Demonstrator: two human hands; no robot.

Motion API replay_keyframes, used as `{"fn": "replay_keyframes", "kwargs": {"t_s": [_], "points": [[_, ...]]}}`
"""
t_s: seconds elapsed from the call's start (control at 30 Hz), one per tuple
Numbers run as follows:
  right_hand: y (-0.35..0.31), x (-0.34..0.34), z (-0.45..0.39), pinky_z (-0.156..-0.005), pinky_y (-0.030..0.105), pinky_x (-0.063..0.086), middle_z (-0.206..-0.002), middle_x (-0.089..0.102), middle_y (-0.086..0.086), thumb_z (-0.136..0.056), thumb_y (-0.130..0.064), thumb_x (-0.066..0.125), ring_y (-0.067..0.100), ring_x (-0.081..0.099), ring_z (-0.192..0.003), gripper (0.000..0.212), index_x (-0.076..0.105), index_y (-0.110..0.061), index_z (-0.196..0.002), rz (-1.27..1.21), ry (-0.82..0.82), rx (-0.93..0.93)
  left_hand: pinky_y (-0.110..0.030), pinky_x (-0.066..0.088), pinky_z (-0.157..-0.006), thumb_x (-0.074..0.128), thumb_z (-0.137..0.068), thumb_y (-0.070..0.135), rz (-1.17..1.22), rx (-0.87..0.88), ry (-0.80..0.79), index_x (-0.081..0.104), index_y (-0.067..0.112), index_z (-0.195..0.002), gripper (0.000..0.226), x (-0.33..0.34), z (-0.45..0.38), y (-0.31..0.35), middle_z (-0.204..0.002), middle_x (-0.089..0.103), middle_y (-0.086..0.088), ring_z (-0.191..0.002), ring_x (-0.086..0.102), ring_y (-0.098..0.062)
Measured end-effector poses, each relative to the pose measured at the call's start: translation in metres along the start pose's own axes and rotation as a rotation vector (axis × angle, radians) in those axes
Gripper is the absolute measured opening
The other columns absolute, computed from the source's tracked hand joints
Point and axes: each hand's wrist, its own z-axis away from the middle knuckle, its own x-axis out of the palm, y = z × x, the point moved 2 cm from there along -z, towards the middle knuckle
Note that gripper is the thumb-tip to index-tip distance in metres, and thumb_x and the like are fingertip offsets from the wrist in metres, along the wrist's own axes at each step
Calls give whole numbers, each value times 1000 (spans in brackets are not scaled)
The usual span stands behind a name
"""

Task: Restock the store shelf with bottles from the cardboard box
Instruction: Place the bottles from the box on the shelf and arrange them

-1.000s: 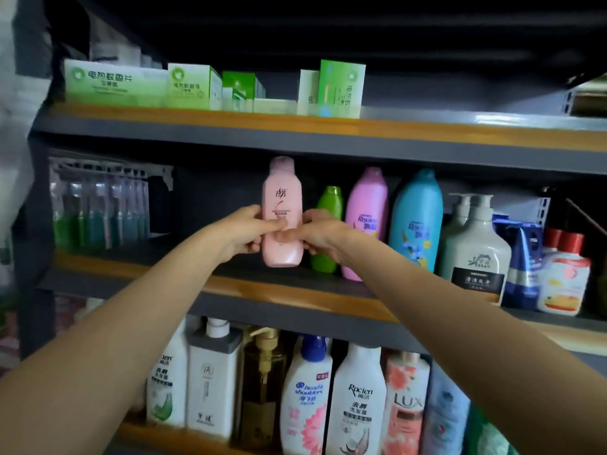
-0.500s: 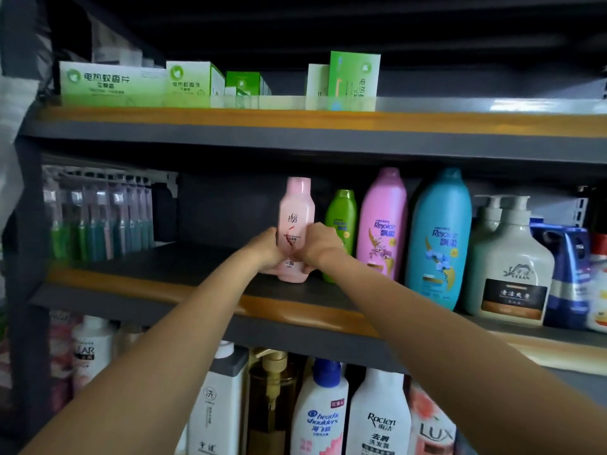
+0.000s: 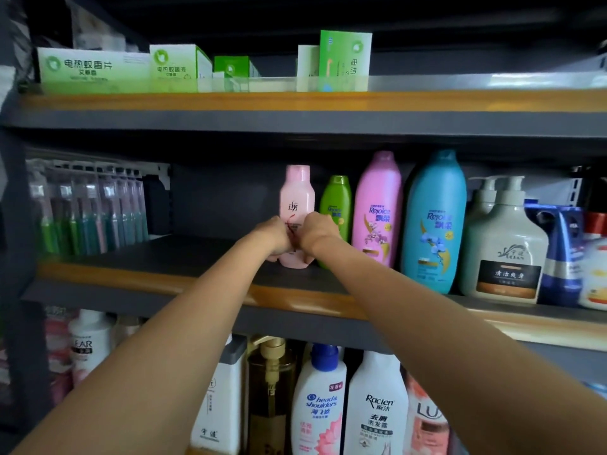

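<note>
Small bottle (image 3: 297, 205) stands on the middle shelf (image 3: 184, 257) (left end of the bottle row), hands (image 3: 295, 236) before it

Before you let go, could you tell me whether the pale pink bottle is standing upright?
Upright: the pale pink bottle stands cap-up, base on the middle shelf, both hands gripping it.

Arms: both stretching forward, converging.
Left hand (image 3: 277, 236): curling round something, knuckles toward camera.
Right hand (image 3: 316, 232): gripping alongside, nearly touching.
</note>
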Motion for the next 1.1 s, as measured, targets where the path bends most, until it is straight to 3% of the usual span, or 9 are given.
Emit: {"fn": "replay_keyframes", "kwargs": {"t_s": [0.13, 0.4, 0.57, 0.67, 0.77, 0.9, 1.0, 1.1], "points": [[-2, 8, -3, -80, 33, 51, -114, 65, 18, -89, -10, 56, 31, 63, -106, 25, 59, 0, -111, -7, -10, 11, -36, 54, -88, 59, -87, 13, -5, 16, 9, 51, 9, -117, 31, -6, 2, -5, -116, 58, -14, -101, 58, -26], [-8, 13, -8, -83, 32, 50, -117, 63, 17, -89, -13, 59, 31, 61, -109, 28, 59, 0, -114, -9, -16, 2, -36, 53, -89, 62, -86, 11, -43, -29, -30, 35, 21, -133, 55, -10, -9, -21, -124, 52, -9, -109, 55, -24], [-8, 9, -8, -82, 33, 48, -117, 62, 16, -89, -7, 56, 31, 60, -110, 26, 59, 1, -114, 73, -25, -28, -38, 49, -94, 61, -86, 13, -147, -28, 50, 30, 18, -140, 62, -14, -4, -18, -131, 48, -11, -114, 52, -27], [-10, -7, -2, -76, 33, 46, -115, 63, 17, -89, -6, 52, 33, 60, -109, 25, 60, 1, -112, 170, 76, -141, -38, 43, -96, 60, -88, 17, -194, 30, 285, 31, 15, -141, 61, -21, 6, -11, -137, 46, -11, -123, 49, -30], [-5, -32, 8, -83, 38, 48, -113, 62, 21, -91, 0, 45, 38, 59, -107, 24, 58, 3, -110, 237, 189, -256, -41, 45, -94, 57, -88, 11, -143, 149, 466, 42, 16, -133, 48, -24, 17, -4, -131, 53, -9, -119, 52, -29], [2, -55, 14, -79, 41, 46, -120, 54, 22, -87, 7, 41, 41, 57, -106, 34, 50, 0, -119, 339, 360, -351, -39, 43, -92, 51, -89, 6, -147, 279, 461, 44, 17, -132, 46, -14, 23, 8, -130, 49, -10, -117, 50, -30], [2, -59, 10, -76, 42, 45, -130, 39, 20, -87, 10, 40, 43, 58, -105, 49, 37, -5, -133, 440, 331, -336, -38, 43, -90, 47, -91, 6, -194, 289, 421, 42, 23, -135, 47, -2, 24, 13, -133, 40, -13, -119, 43, -34], [1, -57, 11, -69, 40, 42, -133, 35, 19, -88, 7, 41, 42, 59, -104, 47, 36, -6, -133, 455, 357, -303, -39, 42, -92, 46, -90, 6, -203, 288, 383, 44, 25, -134, 48, 5, 25, 13, -134, 36, -14, -119, 40, -36]]}}
